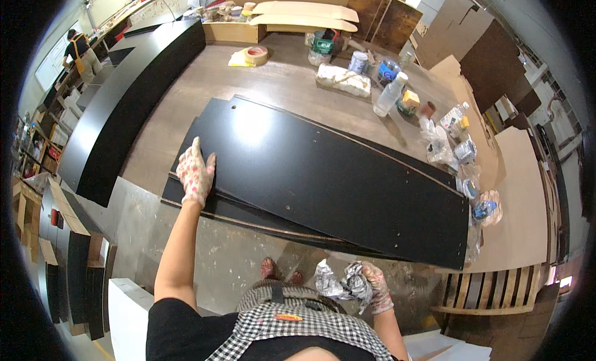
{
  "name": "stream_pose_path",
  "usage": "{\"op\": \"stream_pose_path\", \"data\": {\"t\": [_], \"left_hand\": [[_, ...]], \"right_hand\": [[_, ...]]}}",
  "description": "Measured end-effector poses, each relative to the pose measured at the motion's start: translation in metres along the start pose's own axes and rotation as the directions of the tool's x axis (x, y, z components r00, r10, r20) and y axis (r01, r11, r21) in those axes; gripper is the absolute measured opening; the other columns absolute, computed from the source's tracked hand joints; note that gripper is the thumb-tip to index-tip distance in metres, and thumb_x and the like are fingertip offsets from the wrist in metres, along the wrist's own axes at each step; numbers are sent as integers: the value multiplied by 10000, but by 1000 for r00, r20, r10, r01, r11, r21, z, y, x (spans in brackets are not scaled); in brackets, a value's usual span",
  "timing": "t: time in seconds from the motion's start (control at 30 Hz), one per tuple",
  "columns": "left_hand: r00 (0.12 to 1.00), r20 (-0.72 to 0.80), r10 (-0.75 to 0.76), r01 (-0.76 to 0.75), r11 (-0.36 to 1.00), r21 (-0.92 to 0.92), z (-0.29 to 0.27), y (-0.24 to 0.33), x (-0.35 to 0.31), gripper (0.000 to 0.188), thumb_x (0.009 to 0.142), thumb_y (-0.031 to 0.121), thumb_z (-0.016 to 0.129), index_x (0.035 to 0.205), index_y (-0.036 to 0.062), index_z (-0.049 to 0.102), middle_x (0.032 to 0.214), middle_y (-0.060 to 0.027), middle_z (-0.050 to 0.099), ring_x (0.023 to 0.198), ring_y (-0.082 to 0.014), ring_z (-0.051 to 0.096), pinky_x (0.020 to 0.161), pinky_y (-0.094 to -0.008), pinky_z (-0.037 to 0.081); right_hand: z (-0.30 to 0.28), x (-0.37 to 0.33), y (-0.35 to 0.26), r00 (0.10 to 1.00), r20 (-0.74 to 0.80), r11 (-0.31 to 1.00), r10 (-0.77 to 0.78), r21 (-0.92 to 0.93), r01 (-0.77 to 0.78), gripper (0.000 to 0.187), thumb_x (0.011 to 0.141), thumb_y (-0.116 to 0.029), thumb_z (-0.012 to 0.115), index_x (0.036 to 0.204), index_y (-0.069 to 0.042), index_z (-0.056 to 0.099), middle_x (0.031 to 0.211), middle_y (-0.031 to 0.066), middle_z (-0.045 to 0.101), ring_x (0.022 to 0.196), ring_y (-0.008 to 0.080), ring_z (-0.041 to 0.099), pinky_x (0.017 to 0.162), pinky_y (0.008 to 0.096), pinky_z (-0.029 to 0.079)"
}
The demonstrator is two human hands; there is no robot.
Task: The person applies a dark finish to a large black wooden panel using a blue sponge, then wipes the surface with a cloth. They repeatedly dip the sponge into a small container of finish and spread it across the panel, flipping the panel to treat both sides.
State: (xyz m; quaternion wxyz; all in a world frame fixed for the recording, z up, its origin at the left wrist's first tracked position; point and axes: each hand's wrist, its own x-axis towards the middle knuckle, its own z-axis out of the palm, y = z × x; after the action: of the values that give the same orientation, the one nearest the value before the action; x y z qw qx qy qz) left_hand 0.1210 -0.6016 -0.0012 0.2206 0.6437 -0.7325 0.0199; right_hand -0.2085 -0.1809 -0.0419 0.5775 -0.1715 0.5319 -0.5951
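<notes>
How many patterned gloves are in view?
2: one on the left hand, at the top black board; one on the right hand, holding a crumpled sheet. Others may be hidden.

A worker's left arm reaches forward, the bare forearm nearly straight and rising from a short dark sleeve. The left hand, in a spotted glove, lies open with fingers extended ahead and thumb spread to the right. Lower and closer to the body, the gloved right hand curls in a grip, its wrist turned inward toward the waist.
</notes>
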Motion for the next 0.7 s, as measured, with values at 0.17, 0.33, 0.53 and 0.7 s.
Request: {"op": "stream_pose_path", "data": {"t": [0.17, 0.33, 0.53, 0.7], "left_hand": [[995, 101, 22, -5, 986, -165, -74, -2, -142, 716, 855, 304, 763, 1433, 31, 440, 1181, -200, 591, 1083, -352, 563, 976, -438, 453], [779, 591, -210, 576, 614, -540, -84, -18, -207, 559, 904, 374, 726, 1270, -19, 569, 1101, -130, 654, 962, -218, 609, 873, -374, 503], [920, 361, -153, 314, 839, -445, -71, -48, -180, 356, 983, 345, 610, 1122, 19, 644, 909, -139, 698, 818, -275, 652, 729, -373, 531], [751, 501, -429, 660, 503, -558, -85, -49, -151, 507, 999, 465, 561, 1168, -8, 631, 966, -212, 701, 899, -323, 679, 796, -394, 542]], "right_hand": [[-19, -18, 6, 999, 8, 970, 43, 241, -44, 387, 960, -389, 666, 1033, -9, 681, 1002, 89, 713, 887, 178, 700, 768, 337, 600], [-33, -20, 13, 950, -241, 946, 198, 301, -121, 436, 998, -424, 544, 659, -159, 475, 639, 4, 484, 578, 180, 485, 569, 361, 420], [-57, -18, 22, 1000, 3, 875, -25, 483, 20, 342, 1032, -328, 475, 881, -59, 623, 767, 88, 644, 678, 249, 636, 654, 387, 547], [-57, -19, 27, 981, -194, 915, 18, 399, 62, 264, 1017, -308, 531, 985, -69, 636, 813, 39, 652, 706, 201, 644, 666, 371, 559]]}}
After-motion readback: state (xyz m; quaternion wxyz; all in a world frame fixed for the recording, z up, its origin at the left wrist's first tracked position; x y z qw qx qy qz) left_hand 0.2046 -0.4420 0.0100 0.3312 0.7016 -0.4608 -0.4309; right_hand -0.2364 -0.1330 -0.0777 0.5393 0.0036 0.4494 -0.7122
